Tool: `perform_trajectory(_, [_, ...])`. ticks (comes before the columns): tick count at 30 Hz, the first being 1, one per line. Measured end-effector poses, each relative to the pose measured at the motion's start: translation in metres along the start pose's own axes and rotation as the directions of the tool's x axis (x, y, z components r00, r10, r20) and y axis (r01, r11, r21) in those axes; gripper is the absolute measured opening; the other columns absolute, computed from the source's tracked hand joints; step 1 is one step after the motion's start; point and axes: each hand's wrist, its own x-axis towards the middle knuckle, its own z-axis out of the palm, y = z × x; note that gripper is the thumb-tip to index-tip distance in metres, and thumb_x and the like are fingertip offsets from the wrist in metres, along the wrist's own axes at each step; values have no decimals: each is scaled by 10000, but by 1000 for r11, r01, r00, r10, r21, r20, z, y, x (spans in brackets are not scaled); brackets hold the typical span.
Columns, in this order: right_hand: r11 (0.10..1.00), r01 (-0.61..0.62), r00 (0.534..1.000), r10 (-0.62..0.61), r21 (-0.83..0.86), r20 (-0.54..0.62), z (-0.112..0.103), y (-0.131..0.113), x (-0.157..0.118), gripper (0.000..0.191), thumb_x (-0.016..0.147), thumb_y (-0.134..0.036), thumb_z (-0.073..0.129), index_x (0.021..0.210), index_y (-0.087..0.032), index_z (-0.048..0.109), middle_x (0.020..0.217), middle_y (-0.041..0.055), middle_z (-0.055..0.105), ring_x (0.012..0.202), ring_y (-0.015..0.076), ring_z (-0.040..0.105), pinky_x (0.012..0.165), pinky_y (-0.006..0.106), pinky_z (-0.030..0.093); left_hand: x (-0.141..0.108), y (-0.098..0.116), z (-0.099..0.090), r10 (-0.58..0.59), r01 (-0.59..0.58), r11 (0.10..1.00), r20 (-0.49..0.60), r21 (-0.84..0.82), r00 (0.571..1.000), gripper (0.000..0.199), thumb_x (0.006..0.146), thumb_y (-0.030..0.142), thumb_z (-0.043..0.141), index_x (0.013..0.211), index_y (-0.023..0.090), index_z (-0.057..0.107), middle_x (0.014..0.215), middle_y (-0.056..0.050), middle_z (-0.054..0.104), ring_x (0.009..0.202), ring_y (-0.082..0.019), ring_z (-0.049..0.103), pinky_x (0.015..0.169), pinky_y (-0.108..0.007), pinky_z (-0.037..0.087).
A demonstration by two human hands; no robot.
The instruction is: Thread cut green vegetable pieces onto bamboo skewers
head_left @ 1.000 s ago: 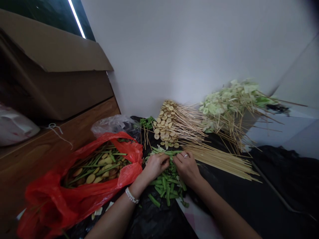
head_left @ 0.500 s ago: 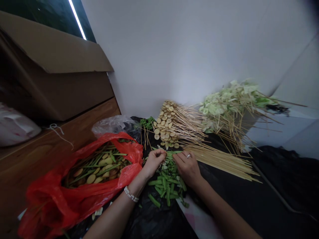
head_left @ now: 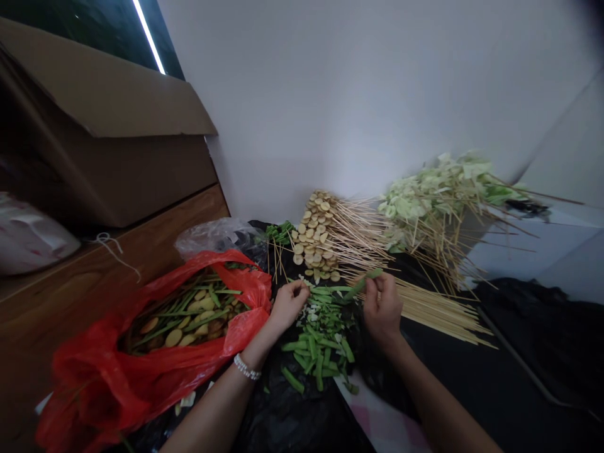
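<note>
My right hand (head_left: 382, 308) pinches a long green bean (head_left: 361, 283) between its fingers, raised above the loose bamboo skewers (head_left: 429, 308). My left hand (head_left: 289, 306) is curled at the near edge of a pile of cut green beans (head_left: 321, 340), and I see nothing held in it. A beaded bracelet (head_left: 246, 367) circles my left wrist. Skewered round yellow slices (head_left: 314, 236) stand stacked just beyond the beans. Skewered pale green leaves (head_left: 434, 201) lie further right.
A red plastic bag (head_left: 94, 377) of vegetables lies open to my left on a wooden surface (head_left: 51, 321). A black plastic sheet (head_left: 292, 415) lies under the hands. A cardboard box (head_left: 104, 176) stands at the back left, with a clear plastic bag (head_left: 212, 239) nearby.
My right hand has moved right and upward from the bean pile, now lifting a long bean. My left hand has shifted slightly back from the beans.
</note>
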Motion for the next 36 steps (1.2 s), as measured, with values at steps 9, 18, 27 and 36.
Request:
perform_trajectory(9, [883,-286,958,254,373,132,10,3,4,176,903,-414,472,897,-246,421,752,17,642,605,160,610,585,314,526,-8,8,5,57,-47,997,201,-55,978,334,846,373,506,1034,175,698,736,-42,652,542,-140,547,552,-242,424])
perform_trajectory(18, [949,-177,982,152,259,114,12,3,-3,251,923,-345,443,1142,-223,419,991,84,649,866,201,640,721,363,532,-11,10,9,236,-280,940,220,195,946,271,855,368,538,768,178,710,631,-27,623,556,-142,533,537,-226,387])
perform_trajectory(27, [719,601,774,-416,-348,476,13,-1,-10,320,905,-149,474,1197,-247,561,1125,79,649,1185,256,465,1052,503,201,-12,9,7,382,-446,813,236,374,894,205,883,284,516,895,220,711,806,-72,672,778,-196,603,726,-272,415])
perform_trajectory(36, [613,714,664,-437,-339,607,15,0,-15,161,893,-156,501,778,-185,610,710,50,598,784,205,475,729,353,318,-17,15,8,338,-479,667,341,570,877,251,916,306,460,845,192,672,763,-57,638,718,-170,577,663,-249,388])
